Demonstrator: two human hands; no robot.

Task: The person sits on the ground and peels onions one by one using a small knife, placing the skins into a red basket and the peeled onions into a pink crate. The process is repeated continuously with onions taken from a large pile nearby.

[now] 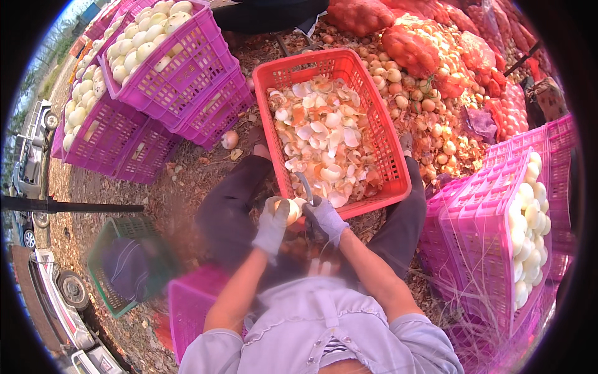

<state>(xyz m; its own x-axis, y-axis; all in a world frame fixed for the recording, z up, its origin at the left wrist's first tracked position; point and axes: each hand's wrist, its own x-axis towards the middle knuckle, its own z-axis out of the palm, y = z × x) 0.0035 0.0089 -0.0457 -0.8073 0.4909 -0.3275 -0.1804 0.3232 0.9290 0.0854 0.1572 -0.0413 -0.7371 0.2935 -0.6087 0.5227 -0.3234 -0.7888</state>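
Observation:
My left hand (272,224), in a pale work glove, holds an onion (293,211) over the near edge of a red plastic crate (338,52). In my right hand (325,219), gloved with a darker palm, is a small knife with a curved blade (303,184), its blade pointing up and away from me. The fingers of the right hand are against the onion's right side, by a pale piece of it. Onion skins (322,140) and outer layers fill much of the crate, which stands between my legs. The knife's handle is mostly hidden in my grip.
Stacked purple crates of peeled onions (187,84) stand at the upper left, others (486,224) at the right. Unpeeled onions (434,131) and red mesh sacks (411,51) lie beyond. A green crate (117,311) holds dark cloth at the left. Another person (271,16) is at the top.

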